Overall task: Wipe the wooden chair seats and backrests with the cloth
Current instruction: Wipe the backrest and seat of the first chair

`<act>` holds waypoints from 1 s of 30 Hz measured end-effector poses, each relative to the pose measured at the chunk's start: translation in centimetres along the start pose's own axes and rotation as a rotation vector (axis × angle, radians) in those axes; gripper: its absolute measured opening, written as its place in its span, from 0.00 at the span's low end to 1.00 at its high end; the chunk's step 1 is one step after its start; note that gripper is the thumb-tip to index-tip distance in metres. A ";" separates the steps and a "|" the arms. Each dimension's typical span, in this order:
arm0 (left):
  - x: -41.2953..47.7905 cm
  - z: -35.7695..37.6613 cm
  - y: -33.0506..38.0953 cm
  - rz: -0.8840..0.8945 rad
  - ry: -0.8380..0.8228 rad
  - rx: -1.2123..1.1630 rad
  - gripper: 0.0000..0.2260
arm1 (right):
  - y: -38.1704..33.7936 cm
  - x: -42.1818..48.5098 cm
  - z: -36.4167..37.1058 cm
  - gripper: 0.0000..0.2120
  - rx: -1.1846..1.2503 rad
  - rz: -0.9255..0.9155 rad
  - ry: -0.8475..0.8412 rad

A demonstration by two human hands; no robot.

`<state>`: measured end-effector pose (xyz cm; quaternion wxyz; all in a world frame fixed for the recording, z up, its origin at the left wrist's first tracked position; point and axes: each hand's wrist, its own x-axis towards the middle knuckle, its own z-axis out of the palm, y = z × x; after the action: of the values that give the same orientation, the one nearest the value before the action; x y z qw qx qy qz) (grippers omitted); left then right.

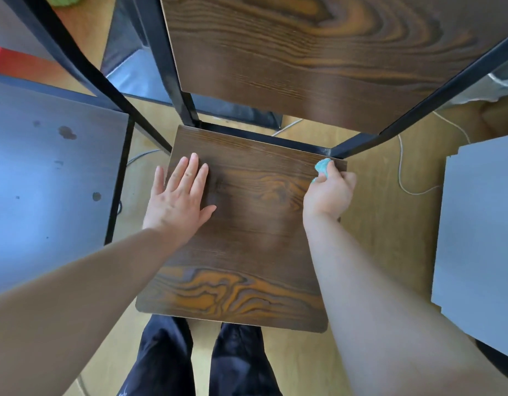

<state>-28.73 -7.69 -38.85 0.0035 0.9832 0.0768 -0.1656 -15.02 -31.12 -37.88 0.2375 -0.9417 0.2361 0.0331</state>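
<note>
A dark wooden chair seat [247, 252] lies below me, with its wooden backrest [318, 61] rising above it in a black metal frame. My left hand [179, 195] rests flat on the seat's left side, fingers straight and spread. My right hand [331, 190] grips a small teal cloth [323, 167] and presses it on the seat's far right corner, near the frame post. Most of the cloth is hidden inside the fist.
A second chair seat [47, 181] with dark spots stands close on the left. A grey panel [481, 238] is at the right edge. White cables [401, 172] trail over the wooden floor. My dark trouser legs [201, 361] stand at the seat's near edge.
</note>
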 end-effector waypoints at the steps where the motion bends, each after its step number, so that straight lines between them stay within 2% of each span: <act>1: -0.2 0.1 -0.5 -0.004 -0.001 -0.005 0.35 | -0.9 -0.4 0.5 0.15 0.020 -0.011 -0.004; 8: -1.5 0.0 -3.8 -0.046 0.010 -0.029 0.35 | -4.8 -3.4 3.0 0.20 -0.088 -0.199 -0.063; 17: -3.6 0.4 -7.1 -0.083 0.018 -0.076 0.35 | -7.7 -7.6 5.5 0.17 -0.126 -0.329 -0.150; 30: -7.3 1.3 -10.1 -0.151 -0.048 -0.073 0.36 | -6.7 -16.4 6.5 0.16 -0.042 -0.677 -0.423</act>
<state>-37.53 1.13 -37.53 0.0289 0.9695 0.1565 -0.1862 -26.18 -15.89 -37.87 0.2589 -0.9433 -0.1423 0.1512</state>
